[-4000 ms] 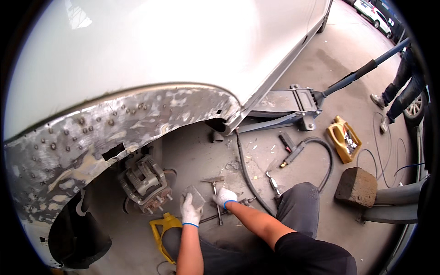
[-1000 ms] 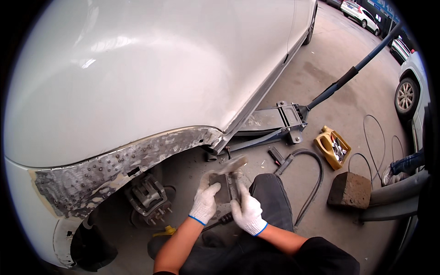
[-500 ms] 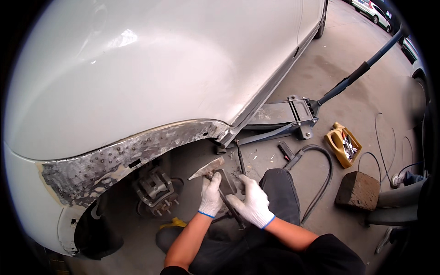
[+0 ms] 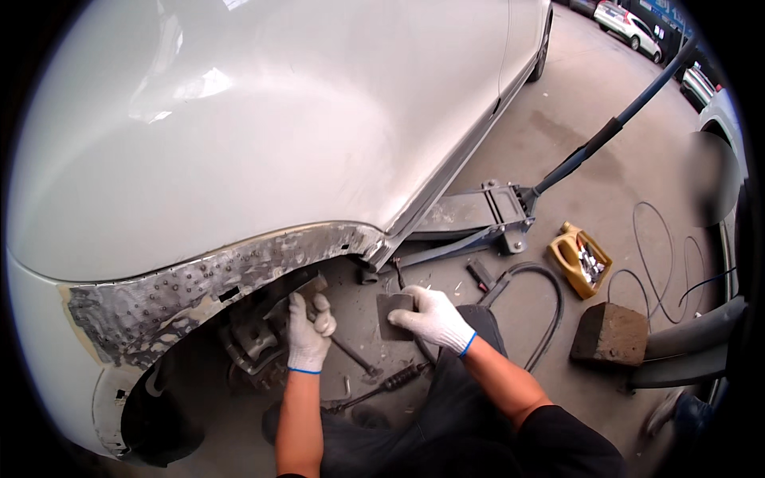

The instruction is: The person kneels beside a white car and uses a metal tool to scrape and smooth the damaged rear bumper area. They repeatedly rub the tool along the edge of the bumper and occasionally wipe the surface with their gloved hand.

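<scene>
My left hand, in a white knit glove, is closed around the neck of a hammer, close under its head, beside the wheel hub. The wedge-shaped head pokes out above the fingers, and the handle slants down to the right. My right hand, also gloved, pinches a flat grey metal plate by its right edge, thumb on the upper face. Ahead of both hands is the car's wheel-arch panel, with bare, scraped metal and many small weld spots. The brake caliper shows in the arch, partly shaded.
A blue floor jack stands by the sill, its long handle rising right. A yellow cut-open jug holds small parts. A brown block, a black hose and thin cables lie right. Below my hands lies a ribbed-grip tool.
My left hand has moved left with the hammer, toward the wheel hub. The right hand now has the grey plate, which was beside the left hand, and the two hands are farther apart.
</scene>
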A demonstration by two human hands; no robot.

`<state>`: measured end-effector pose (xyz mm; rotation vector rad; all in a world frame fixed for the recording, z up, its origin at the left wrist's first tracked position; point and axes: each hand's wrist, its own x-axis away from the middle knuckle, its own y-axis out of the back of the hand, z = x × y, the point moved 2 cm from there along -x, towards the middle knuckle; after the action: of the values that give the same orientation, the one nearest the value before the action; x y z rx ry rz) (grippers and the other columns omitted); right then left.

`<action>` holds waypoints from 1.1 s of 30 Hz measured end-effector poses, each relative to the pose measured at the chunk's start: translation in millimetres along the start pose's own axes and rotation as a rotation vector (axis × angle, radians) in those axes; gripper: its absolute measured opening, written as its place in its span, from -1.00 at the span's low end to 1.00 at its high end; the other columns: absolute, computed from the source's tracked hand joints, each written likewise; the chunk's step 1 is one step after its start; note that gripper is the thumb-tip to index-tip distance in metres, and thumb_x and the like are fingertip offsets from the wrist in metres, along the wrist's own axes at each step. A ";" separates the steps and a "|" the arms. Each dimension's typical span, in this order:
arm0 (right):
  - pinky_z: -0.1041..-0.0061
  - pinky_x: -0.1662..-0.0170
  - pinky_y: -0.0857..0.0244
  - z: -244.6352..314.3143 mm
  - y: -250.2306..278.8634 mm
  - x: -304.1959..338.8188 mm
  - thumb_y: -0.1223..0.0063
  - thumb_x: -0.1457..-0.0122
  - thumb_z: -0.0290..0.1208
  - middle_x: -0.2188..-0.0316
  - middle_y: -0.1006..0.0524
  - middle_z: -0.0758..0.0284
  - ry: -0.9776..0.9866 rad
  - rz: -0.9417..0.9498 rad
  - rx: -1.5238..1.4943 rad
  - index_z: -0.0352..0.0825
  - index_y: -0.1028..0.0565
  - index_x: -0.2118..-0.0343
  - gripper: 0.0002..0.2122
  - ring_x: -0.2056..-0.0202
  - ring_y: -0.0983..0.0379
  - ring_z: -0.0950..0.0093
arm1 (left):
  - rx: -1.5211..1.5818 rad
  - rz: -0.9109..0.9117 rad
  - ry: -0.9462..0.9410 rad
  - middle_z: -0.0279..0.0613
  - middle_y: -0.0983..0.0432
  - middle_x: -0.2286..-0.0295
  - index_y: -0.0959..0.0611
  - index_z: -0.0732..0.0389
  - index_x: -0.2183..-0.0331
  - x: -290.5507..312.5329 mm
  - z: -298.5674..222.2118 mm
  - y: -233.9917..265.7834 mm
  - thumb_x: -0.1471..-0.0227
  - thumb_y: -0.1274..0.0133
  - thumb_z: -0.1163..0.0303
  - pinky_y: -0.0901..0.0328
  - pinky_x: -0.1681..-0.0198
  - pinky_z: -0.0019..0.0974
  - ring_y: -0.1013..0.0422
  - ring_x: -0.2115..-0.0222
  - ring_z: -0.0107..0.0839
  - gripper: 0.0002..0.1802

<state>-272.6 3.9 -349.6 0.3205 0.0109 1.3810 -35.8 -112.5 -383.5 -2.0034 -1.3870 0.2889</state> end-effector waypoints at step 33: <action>0.42 -0.12 -0.31 83.9 -26.7 -23.7 -0.16 -0.01 -0.77 0.07 -0.54 0.21 0.739 -0.460 0.045 -0.40 -0.46 0.07 -0.63 0.03 -0.48 0.43 | -0.019 0.413 0.281 -0.58 -0.13 0.69 -0.47 -0.01 0.39 -77.5 -6.5 -26.6 -0.34 0.20 0.00 0.19 0.74 -0.51 0.07 0.77 -0.70 -0.65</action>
<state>-235.3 -41.2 -279.7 -0.1659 0.6864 0.9747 -83.9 -178.8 -376.3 -2.2366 -0.8018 0.1652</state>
